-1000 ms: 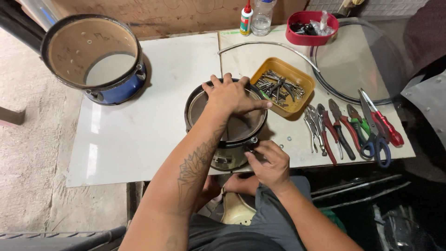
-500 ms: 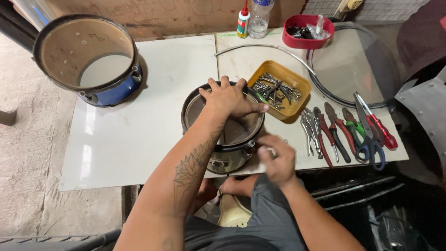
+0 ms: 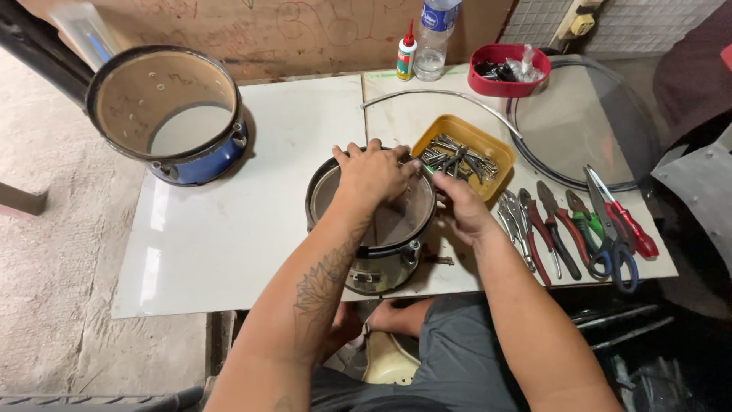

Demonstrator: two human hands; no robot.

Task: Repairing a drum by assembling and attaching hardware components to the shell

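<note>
At the near edge of the bench (image 3: 229,252), at about 6 o'clock, a small metal drum (image 3: 374,229) is standing open side up. The left hand (image 3: 371,174) is lying spread flat over its rim, fingers splayed toward 12 o'clock, probably pressing down to keep the drum from turning; it is gripping nothing. The right hand (image 3: 460,204) is resting against the drum's rim at 3 o'clock, fingers curled and pinching something small and pale, too small to identify, likely working at the rim while the other hand is steadying.

Just beyond that hand, at 1 o'clock, one yellow tray (image 3: 492,149) is holding a heap of metal screws or rods, placed within easy reach. At 3 o'clock, several pliers (image 3: 545,229), one red screwdriver (image 3: 629,225) and one pair of blue scissors (image 3: 614,259) are lying side by side. At 10 o'clock, one blue drum shell (image 3: 171,114) is sitting. At 12 o'clock, one glue bottle (image 3: 406,53), one clear bottle (image 3: 435,34) and one red tray (image 3: 507,72) are standing.
</note>
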